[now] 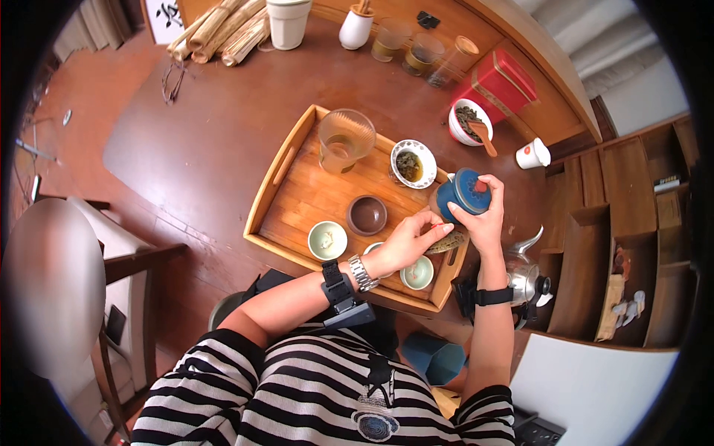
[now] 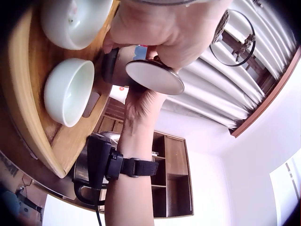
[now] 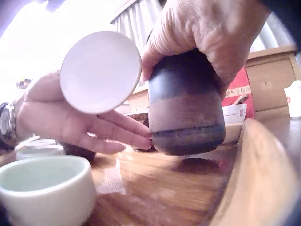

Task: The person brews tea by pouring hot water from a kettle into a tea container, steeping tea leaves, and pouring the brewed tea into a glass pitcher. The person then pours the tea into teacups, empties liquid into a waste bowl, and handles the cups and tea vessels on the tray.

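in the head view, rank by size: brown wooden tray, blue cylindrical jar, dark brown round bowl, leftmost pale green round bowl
1. Brown wooden tray, by far
2. Blue cylindrical jar, partly covered by the right hand
3. Dark brown round bowl and leftmost pale green round bowl: look alike, so unranked

Before you: brown table (image 1: pixel 201 123). Near side: wooden tray (image 1: pixel 303 195). Far side, left to right: rolled bundles (image 1: pixel 230 33), white pot (image 1: pixel 288 26), white jar (image 1: pixel 357 30), glass vessels (image 1: pixel 424 56), red box (image 1: pixel 500 80).
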`<state>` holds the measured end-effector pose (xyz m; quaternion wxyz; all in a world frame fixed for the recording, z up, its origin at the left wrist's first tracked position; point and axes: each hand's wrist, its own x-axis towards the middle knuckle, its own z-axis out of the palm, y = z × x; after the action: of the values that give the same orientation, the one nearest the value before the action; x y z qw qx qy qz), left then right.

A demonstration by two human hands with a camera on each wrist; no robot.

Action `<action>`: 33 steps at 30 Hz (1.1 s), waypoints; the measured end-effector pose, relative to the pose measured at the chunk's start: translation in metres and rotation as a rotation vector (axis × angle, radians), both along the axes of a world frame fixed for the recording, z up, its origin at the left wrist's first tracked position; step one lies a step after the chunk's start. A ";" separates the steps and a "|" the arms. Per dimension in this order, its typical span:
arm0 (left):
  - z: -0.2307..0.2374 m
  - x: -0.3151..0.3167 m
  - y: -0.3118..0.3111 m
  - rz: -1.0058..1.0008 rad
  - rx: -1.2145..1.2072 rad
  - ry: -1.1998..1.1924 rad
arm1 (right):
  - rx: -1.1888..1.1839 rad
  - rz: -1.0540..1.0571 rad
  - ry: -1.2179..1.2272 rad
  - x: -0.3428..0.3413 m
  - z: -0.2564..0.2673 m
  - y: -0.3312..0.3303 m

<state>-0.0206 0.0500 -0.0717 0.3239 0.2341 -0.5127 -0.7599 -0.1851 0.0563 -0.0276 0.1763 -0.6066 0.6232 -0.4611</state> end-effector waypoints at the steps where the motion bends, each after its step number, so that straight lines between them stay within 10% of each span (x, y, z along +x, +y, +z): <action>1: -0.002 -0.001 0.000 0.005 0.026 0.018 | 0.010 0.001 -0.069 0.000 -0.003 0.001; 11: 0.005 0.004 -0.006 0.066 -0.088 -0.084 | -0.042 -0.024 -0.081 -0.008 -0.018 0.002; 22: 0.049 0.019 -0.051 0.519 -0.955 -0.507 | -0.072 0.037 -0.098 -0.007 -0.013 0.009; 33: 0.029 0.002 -0.089 0.563 -1.219 -0.987 | -0.062 0.017 0.045 -0.003 -0.004 0.019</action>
<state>-0.0185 -0.0392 -0.0429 0.3096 0.4434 -0.8397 -0.0497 -0.1882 0.0748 -0.0315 0.1473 -0.6275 0.6071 -0.4647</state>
